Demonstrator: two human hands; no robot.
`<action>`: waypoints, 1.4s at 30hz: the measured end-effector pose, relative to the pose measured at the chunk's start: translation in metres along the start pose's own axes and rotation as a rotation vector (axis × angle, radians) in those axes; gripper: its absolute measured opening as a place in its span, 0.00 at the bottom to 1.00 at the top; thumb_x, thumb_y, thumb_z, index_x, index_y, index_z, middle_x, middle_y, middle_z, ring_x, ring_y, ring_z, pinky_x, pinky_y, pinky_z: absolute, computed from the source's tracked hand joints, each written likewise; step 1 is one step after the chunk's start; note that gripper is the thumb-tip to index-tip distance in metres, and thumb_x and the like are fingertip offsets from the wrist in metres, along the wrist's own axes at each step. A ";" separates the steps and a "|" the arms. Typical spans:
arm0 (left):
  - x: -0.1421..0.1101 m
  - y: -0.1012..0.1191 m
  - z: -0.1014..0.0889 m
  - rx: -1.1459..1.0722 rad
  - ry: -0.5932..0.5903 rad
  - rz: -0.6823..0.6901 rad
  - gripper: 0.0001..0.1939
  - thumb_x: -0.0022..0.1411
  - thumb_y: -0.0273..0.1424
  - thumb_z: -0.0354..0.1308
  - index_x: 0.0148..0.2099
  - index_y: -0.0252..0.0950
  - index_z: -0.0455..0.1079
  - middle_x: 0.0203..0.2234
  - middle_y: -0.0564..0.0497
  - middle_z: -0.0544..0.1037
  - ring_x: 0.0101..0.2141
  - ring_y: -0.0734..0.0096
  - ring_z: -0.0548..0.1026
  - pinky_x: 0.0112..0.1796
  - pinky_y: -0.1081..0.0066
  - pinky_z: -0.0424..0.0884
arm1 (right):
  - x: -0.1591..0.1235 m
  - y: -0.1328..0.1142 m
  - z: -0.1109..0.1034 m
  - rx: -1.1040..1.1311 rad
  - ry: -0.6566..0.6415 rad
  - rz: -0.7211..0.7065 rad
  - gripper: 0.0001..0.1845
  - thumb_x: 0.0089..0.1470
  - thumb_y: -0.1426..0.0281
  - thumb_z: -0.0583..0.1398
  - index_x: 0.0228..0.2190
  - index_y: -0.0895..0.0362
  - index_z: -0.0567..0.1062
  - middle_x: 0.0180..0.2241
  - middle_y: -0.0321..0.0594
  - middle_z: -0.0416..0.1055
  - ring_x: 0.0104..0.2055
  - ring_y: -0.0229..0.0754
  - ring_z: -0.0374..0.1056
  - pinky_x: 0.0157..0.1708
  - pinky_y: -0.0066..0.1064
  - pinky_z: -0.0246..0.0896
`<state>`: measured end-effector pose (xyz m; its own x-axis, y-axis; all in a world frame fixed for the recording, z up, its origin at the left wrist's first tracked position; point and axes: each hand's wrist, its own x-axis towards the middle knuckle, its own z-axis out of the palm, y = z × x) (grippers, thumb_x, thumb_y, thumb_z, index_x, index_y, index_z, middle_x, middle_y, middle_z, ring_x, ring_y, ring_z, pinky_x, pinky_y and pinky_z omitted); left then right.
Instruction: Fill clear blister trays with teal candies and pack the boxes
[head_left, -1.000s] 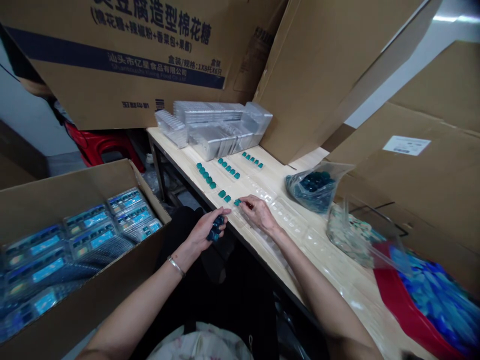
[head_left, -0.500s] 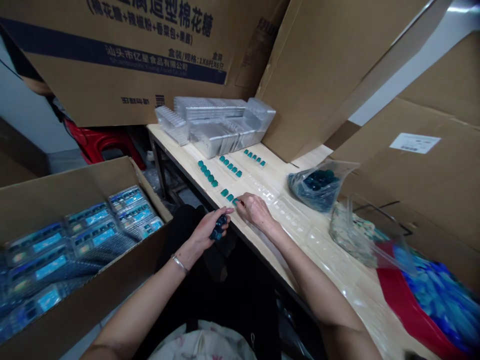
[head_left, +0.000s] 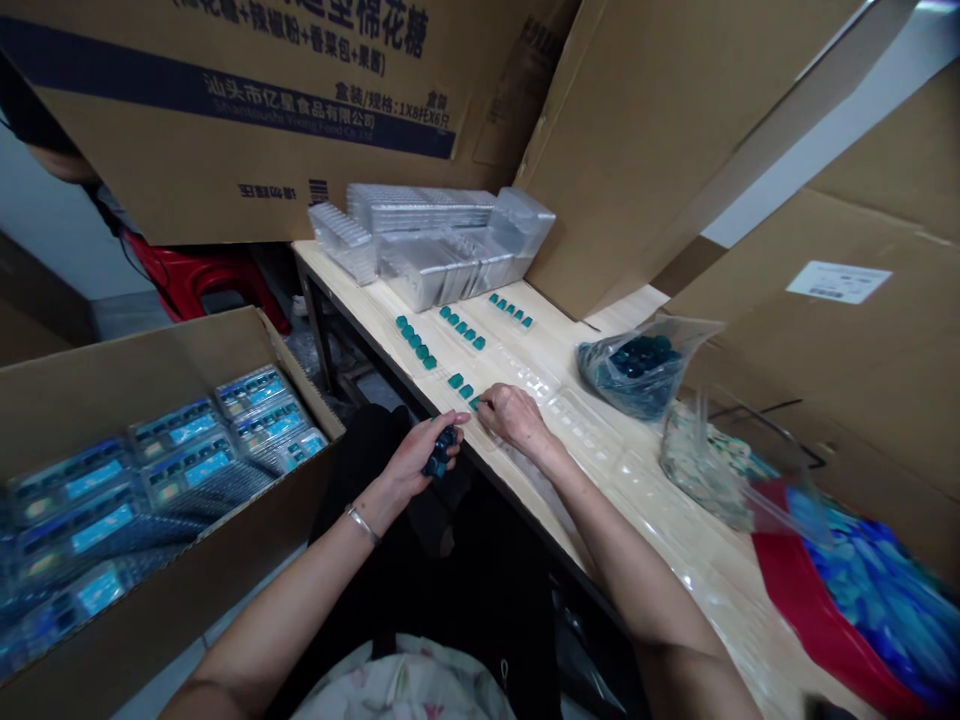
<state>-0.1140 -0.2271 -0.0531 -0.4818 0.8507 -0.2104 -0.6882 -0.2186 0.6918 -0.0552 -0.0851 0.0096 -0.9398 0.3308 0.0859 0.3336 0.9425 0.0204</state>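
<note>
My left hand [head_left: 411,455] is curled around several small dark teal pieces [head_left: 441,452], just off the table's front edge. Over the table, my right hand [head_left: 516,418] has its fingers pinched at one teal piece [head_left: 474,402], at the near end of a short row of teal pieces [head_left: 460,386]. The fingers partly hide that piece. Further rows of teal pieces [head_left: 415,342] sit in clear plastic trays farther back. More clear moulded trays [head_left: 585,432] lie to the right, partly behind my right forearm.
Stacked clear plastic shells [head_left: 435,265] stand at the back of the table [head_left: 341,290]. To the right are a bag of dark teal pieces [head_left: 637,370], another bag [head_left: 701,465] and a red container [head_left: 817,620] with blue items. An open carton [head_left: 300,375] of packed boxes stands left.
My right hand stays at the near row, with its fingers shifted slightly. My left hand has barely moved and still holds its teal pieces. The view has tilted a little.
</note>
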 end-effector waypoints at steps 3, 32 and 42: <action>-0.001 0.000 0.000 -0.018 -0.005 -0.005 0.19 0.52 0.39 0.61 0.42 0.30 0.71 0.24 0.53 0.66 0.18 0.84 0.62 0.16 0.80 0.56 | 0.008 -0.003 -0.004 -0.045 -0.061 -0.013 0.11 0.54 0.70 0.54 0.29 0.58 0.76 0.34 0.49 0.75 0.37 0.46 0.70 0.31 0.30 0.57; 0.013 0.006 0.043 -0.236 -0.138 -0.100 0.12 0.59 0.35 0.56 0.40 0.31 0.66 0.22 0.54 0.66 0.17 0.84 0.62 0.15 0.82 0.55 | -0.039 0.043 -0.009 1.607 0.112 0.149 0.15 0.42 0.64 0.65 0.34 0.59 0.77 0.27 0.38 0.75 0.29 0.35 0.70 0.35 0.29 0.65; 0.003 -0.006 0.055 0.018 -0.111 0.076 0.17 0.52 0.41 0.61 0.39 0.35 0.65 0.23 0.56 0.66 0.17 0.84 0.61 0.16 0.80 0.56 | -0.048 0.029 0.001 1.316 0.344 0.204 0.13 0.43 0.63 0.64 0.30 0.59 0.76 0.25 0.38 0.74 0.29 0.39 0.71 0.35 0.31 0.66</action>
<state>-0.0819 -0.1971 -0.0196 -0.4684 0.8799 -0.0799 -0.6415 -0.2766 0.7155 -0.0003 -0.0736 0.0048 -0.7531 0.6210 0.2170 -0.0346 0.2920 -0.9558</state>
